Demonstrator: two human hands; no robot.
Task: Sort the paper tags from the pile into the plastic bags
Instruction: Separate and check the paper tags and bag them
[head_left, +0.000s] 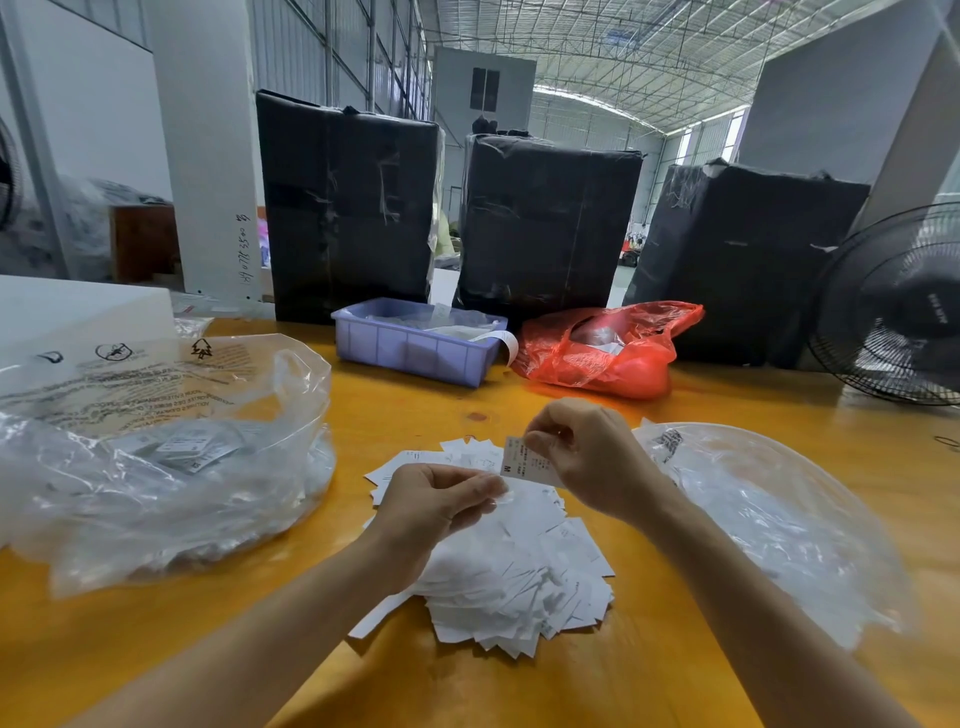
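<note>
In the head view, a single paper tag (521, 457) marked "M" was pinched upright between the thumb and fingertips of the right hand (587, 457), just above the pile of tags (519, 566). The left hand (436, 501) was held beside it with its fingers curled; something small seemed to be pinched at its fingertips, though what it was could not be told. The pile was spread on the yellow table (467, 686), midway between two clear plastic bags. Some tags could be seen inside the left bag (156, 452), near the table's left edge; the right bag (769, 519), towards the right edge, appeared to hold some paper, blurred through the plastic. The sorting was judged to be under way, with a large heap left to be gone through.
</note>
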